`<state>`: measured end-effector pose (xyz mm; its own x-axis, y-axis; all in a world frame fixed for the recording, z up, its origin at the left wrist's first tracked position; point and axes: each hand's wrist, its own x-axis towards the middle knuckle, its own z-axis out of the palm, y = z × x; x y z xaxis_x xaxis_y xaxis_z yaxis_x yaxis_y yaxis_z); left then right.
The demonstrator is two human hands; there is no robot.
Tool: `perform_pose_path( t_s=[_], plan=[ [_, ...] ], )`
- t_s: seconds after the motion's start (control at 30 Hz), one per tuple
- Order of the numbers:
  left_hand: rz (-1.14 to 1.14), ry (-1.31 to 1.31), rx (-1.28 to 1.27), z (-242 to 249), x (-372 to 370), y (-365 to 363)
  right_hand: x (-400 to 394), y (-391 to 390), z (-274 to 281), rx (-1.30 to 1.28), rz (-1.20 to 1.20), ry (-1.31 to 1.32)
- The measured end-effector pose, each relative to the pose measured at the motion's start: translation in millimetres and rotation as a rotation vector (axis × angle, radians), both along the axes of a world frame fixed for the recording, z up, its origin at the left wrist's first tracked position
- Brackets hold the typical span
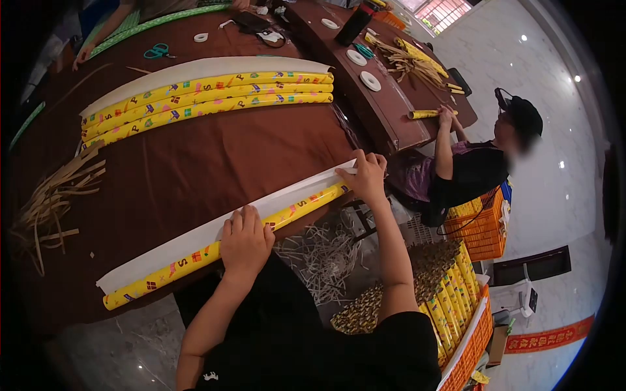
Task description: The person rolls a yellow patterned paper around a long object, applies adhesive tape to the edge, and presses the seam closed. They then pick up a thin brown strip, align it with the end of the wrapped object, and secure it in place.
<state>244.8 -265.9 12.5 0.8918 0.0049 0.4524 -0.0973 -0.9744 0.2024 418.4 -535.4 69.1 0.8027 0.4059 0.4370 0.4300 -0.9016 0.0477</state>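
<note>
A roll of yellow printed wrapping paper (186,263) lies slantwise along the table's near edge. Its loose white edge (138,272) spreads flat on the far side. My left hand (246,241) curls over the roll's middle, fingers close together. At the right end, my right hand (366,174) grips the paper, with thumb and fingers around the roll's end and the white edge. Farther back, several finished-looking yellow rolls (215,98) lie side by side, with a white strip of paper behind them.
Paper strips (55,195) are heaped at the table's left. Scissors (158,51) and a tape roll (201,37) lie at the back. Another person (482,156) holds a short roll at the right table. Orange crates (475,339) of rolls and shredded paper (323,260) are below.
</note>
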Motion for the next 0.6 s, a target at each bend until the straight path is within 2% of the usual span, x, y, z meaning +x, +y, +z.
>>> perform_pose_path(
  t_s=[0.6],
  plan=[
    [-0.014,0.01,0.004,-0.8,0.7,1.0,7.7,16.7,-16.3,-0.142,0.061,-0.185]
  ],
)
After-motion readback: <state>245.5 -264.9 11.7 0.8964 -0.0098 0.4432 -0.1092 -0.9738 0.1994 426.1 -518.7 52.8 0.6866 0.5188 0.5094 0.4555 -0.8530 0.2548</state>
